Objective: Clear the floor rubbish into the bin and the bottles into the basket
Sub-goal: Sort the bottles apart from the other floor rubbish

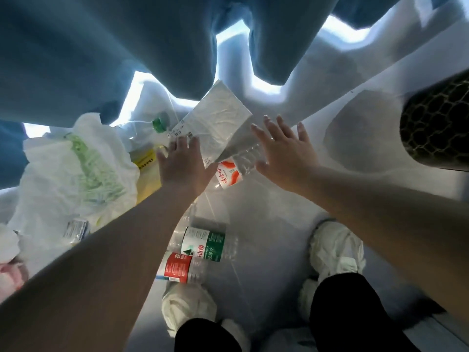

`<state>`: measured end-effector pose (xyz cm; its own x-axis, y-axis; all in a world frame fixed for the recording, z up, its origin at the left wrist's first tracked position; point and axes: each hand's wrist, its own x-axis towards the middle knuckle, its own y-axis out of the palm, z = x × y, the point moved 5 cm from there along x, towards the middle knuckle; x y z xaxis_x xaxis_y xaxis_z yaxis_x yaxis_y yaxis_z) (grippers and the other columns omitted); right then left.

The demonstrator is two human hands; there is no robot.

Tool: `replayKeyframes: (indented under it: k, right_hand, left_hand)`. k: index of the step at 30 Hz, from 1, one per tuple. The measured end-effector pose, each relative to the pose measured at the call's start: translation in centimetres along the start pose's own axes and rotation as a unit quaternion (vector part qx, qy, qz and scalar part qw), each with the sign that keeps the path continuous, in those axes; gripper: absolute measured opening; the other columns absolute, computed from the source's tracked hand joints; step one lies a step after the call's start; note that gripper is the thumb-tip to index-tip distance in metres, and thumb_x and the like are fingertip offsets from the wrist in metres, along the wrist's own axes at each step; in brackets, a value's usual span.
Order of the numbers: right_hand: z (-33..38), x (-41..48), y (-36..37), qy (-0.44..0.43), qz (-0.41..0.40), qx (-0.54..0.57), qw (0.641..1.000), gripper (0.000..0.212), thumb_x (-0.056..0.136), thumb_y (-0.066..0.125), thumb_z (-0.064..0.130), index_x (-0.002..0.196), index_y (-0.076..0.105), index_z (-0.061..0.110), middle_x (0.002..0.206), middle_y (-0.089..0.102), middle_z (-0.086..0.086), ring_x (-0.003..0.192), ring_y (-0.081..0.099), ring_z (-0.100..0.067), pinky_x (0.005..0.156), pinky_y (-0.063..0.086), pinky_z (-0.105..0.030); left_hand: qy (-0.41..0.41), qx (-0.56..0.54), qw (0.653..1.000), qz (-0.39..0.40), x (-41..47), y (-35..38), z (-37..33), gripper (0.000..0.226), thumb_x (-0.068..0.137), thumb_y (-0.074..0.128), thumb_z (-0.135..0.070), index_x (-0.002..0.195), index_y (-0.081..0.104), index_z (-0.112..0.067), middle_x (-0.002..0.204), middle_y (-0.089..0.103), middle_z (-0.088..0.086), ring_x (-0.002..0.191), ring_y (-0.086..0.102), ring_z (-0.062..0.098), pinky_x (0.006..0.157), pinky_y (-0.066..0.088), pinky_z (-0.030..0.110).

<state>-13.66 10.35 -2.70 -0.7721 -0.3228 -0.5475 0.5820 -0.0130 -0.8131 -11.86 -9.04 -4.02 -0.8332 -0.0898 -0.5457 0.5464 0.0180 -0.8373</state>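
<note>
Mid-frame, the left grip [182,165] lays straight fingers on a crinkled white tissue pack [218,123]. The right grip [284,151], fingers spread, hovers above a clear red-labelled plastic bottle [228,175].

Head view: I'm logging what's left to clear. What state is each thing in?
tissue pack, tilted, creased
left hand, open, fingertips on the tissue pack
right hand, open, fingers spread, holding nothing
green-label bottle, lying on floor
red-label bottle, lying on floor
orange-label bottle, lying on floor
</note>
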Motion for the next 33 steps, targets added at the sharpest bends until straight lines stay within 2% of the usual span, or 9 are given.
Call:
replayKeyframes:
  k: [3, 8, 10, 13, 16, 18, 21, 28, 33]
  right_hand:
    - [-0.8, 0.8, 1.0, 0.011, 0.004, 0.003, 1.0, 0.072, 0.096, 0.045, 0.048, 0.154, 0.008, 0.028, 0.163, 0.004, -0.005, 0.15, 0.001, -0.029, 0.119, 0.005, -0.057]
    - [-1.8, 2.2, 1.4, 0.004, 0.0, 0.009, 1.0, 0.069, 0.097, 0.042, 0.047, 0.154, 0.009, 0.026, 0.163, 0.007, -0.006, 0.15, 0.003, -0.03, 0.119, 0.008, -0.057]
    - [-2.1, 2.7, 1.4, 0.0, -0.007, 0.016, 1.0, 0.069, 0.097, 0.043, 0.047, 0.154, 0.011, 0.025, 0.163, 0.009, -0.006, 0.15, 0.005, -0.029, 0.119, 0.008, -0.056]
    - [-2.2, 3.2, 1.5, -0.005, -0.014, 0.018, 1.0, 0.07, 0.096, 0.046, 0.046, 0.154, 0.013, 0.025, 0.162, 0.012, -0.005, 0.15, 0.007, -0.028, 0.119, 0.009, -0.055]
    - [-2.2, 3.0, 1.3, 0.014, -0.009, 0.035, 0.999, 0.07, 0.095, 0.047, 0.047, 0.153, 0.015, 0.024, 0.162, 0.013, -0.005, 0.15, 0.008, -0.028, 0.119, 0.008, -0.054]
    - [-1.9, 2.4, 0.7, 0.029, -0.011, 0.04, 0.999, 0.07, 0.095, 0.047, 0.047, 0.153, 0.016, 0.025, 0.162, 0.014, -0.005, 0.15, 0.009, -0.027, 0.118, 0.008, -0.053]
    - [-0.9, 1.1, -0.5, 0.027, -0.011, 0.036, 0.999, 0.069, 0.094, 0.047, 0.045, 0.153, 0.017, 0.024, 0.161, 0.016, -0.006, 0.149, 0.011, -0.027, 0.117, 0.01, -0.054]
    - [3.0, -1.5, -2.5, 0.005, -0.007, 0.021, 1.0, 0.069, 0.094, 0.051, 0.042, 0.151, 0.019, 0.02, 0.159, 0.021, -0.011, 0.148, 0.016, -0.032, 0.117, 0.013, -0.056]
    - [8.2, -2.6, -2.2, -0.054, 0.0, 0.016, 0.998, 0.073, 0.09, 0.06, 0.04, 0.15, 0.024, 0.018, 0.157, 0.025, -0.011, 0.147, 0.019, -0.031, 0.116, 0.02, -0.056]
  left_hand:
    - [0.002, 0.0, 1.0, 0.006, 1.5, 0.4, -0.4, 0.082, 0.082, 0.053, -0.066, 0.14, 0.028, -0.014, 0.148, 0.033, 0.017, 0.136, 0.032, 0.036, 0.108, 0.033, 0.05]
    - [-0.035, -0.024, 0.998, 0.052, 5.1, 2.4, -0.5, 0.115, 0.068, 0.06, -0.077, 0.149, 0.004, -0.017, 0.157, 0.008, 0.02, 0.145, 0.011, 0.039, 0.114, 0.026, 0.05]
    - [-0.048, -0.024, 0.998, 0.045, 6.1, 2.9, -0.6, 0.119, 0.064, 0.061, -0.079, 0.147, 0.004, -0.017, 0.154, 0.012, 0.022, 0.142, 0.015, 0.042, 0.113, 0.027, 0.05]
    - [-0.056, -0.028, 0.998, -0.001, 6.7, 2.4, -0.7, 0.104, 0.066, 0.066, -0.072, 0.14, 0.018, -0.016, 0.14, 0.032, 0.022, 0.129, 0.036, 0.042, 0.104, 0.035, 0.052]
    - [-0.04, -0.098, 0.993, -0.048, 5.6, 0.8, -0.6, 0.08, 0.074, 0.072, -0.049, 0.131, 0.029, -0.012, 0.127, 0.047, 0.019, 0.115, 0.05, 0.039, 0.095, 0.04, 0.05]
    - [-0.022, -0.153, 0.986, -0.061, 4.3, -0.6, -0.1, 0.074, 0.074, 0.075, -0.037, 0.128, 0.032, -0.011, 0.122, 0.052, 0.018, 0.108, 0.055, 0.038, 0.092, 0.046, 0.048]
    - [-0.012, -0.214, 0.974, -0.07, 2.0, -2.9, 1.5, 0.076, 0.071, 0.077, -0.036, 0.129, 0.034, -0.012, 0.121, 0.054, 0.015, 0.107, 0.057, 0.038, 0.088, 0.048, 0.047]
    - [0.031, -0.256, 0.961, -0.095, -4.7, -5.8, 5.6, 0.081, 0.067, 0.076, -0.04, 0.133, 0.038, -0.012, 0.126, 0.054, 0.013, 0.112, 0.053, 0.038, 0.091, 0.046, 0.051]
    - [0.0, -0.3, 0.945, -0.132, -8.6, -7.5, 9.7, 0.083, 0.064, 0.075, -0.039, 0.133, 0.036, -0.014, 0.125, 0.053, 0.011, 0.108, 0.054, 0.034, 0.086, 0.051, 0.051]
